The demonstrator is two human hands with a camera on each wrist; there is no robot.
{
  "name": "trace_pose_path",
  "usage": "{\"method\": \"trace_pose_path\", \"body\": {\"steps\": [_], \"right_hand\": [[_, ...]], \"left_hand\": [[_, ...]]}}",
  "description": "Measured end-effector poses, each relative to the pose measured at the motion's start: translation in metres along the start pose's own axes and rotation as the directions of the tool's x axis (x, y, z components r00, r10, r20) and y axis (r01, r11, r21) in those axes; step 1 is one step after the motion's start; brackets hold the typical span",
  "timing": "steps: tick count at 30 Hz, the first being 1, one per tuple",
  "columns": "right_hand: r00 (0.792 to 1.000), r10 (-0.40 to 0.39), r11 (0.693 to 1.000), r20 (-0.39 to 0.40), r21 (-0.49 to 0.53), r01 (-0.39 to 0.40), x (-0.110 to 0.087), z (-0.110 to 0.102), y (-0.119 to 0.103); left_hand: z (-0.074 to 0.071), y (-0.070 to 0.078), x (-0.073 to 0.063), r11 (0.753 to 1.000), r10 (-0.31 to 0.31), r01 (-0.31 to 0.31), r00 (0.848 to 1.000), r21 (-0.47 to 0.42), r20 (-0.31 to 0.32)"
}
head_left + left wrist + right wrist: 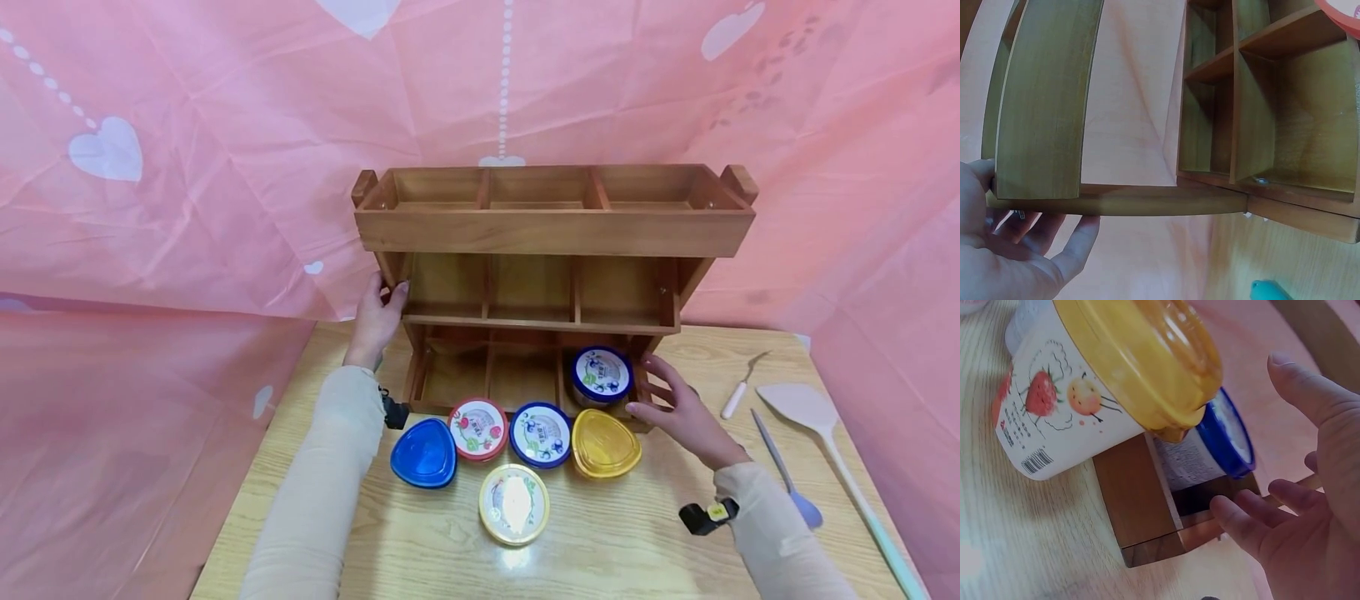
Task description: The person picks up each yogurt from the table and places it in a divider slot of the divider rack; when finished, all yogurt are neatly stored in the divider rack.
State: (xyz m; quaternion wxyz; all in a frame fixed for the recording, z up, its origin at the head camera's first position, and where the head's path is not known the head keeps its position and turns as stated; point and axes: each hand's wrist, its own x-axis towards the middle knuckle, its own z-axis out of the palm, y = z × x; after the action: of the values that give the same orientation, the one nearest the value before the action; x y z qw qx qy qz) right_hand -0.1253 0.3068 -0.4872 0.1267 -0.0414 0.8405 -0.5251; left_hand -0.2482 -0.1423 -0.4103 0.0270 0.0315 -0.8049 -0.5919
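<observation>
A three-tier wooden rack (555, 233) stands toward the far edge of the worktop (420, 550), against a pink cloth (225, 208) printed with pale hearts. From where I stand, the person's left hand (377, 321) grips the rack's left side at the middle tier, thumb on one side of the wood and fingers on the other. The right hand (686, 417) is loosely open, thumb well apart from the fingers, holding nothing; its fingertips are at the right end of the bottom tier, and I cannot tell whether they touch it.

In the right compartment of that bottom tier sits a round tub with a blue-rimmed lid (602, 374), slightly tilted. Along the rack's front edge, left to right, are a tub with a blue three-cornered lid (424, 454), a red-rimmed tub (478, 430), another blue-rimmed tub (540, 435) and a tub with a yellow three-cornered lid (605, 444), whose white side shows a strawberry and a barcode. A yellow-rimmed tub (514, 505) stands nearer the worktop's front edge, light glaring off its lid.

Toward the worktop's right edge lie a white turner (798, 406) with a pale green handle end, a blue-grey utensil (783, 467) and, nearer the far right corner, a small white-handled tool (735, 398).
</observation>
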Motion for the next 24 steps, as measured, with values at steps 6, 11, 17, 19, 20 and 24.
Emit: {"method": "trace_pose_path", "body": {"steps": [6, 11, 17, 19, 20, 24], "right_hand": [[0.999, -0.021, 0.999, -0.030, 0.042, 0.023, -0.023, -0.001, -0.005], [0.997, -0.045, 0.998, -0.068, 0.033, 0.047, -0.040, 0.000, -0.011], [0.984, -0.134, 0.985, -0.116, 0.094, 0.145, -0.056, 0.003, -0.014], [0.980, -0.159, 0.979, -0.123, 0.109, 0.173, -0.059, 0.004, -0.015], [0.978, -0.169, 0.976, -0.124, 0.120, 0.184, -0.060, 0.004, -0.015], [0.969, -0.209, 0.964, -0.133, 0.139, 0.227, -0.066, 0.009, -0.016]], "left_hand": [[0.000, -0.002, 0.001, 1.000, -0.011, 0.011, 1.000, -0.002, 0.002], [0.001, -0.002, 0.001, 1.000, -0.008, 0.008, 1.000, 0.000, -0.002], [0.002, -0.001, 0.000, 1.000, -0.005, 0.005, 1.000, -0.008, -0.007], [0.002, -0.001, -0.001, 1.000, -0.001, 0.001, 1.000, -0.010, -0.010], [0.001, -0.001, -0.001, 1.000, -0.001, 0.000, 1.000, -0.011, -0.011], [0.001, -0.002, 0.000, 1.000, 0.002, -0.002, 1.000, -0.005, -0.012]]}}
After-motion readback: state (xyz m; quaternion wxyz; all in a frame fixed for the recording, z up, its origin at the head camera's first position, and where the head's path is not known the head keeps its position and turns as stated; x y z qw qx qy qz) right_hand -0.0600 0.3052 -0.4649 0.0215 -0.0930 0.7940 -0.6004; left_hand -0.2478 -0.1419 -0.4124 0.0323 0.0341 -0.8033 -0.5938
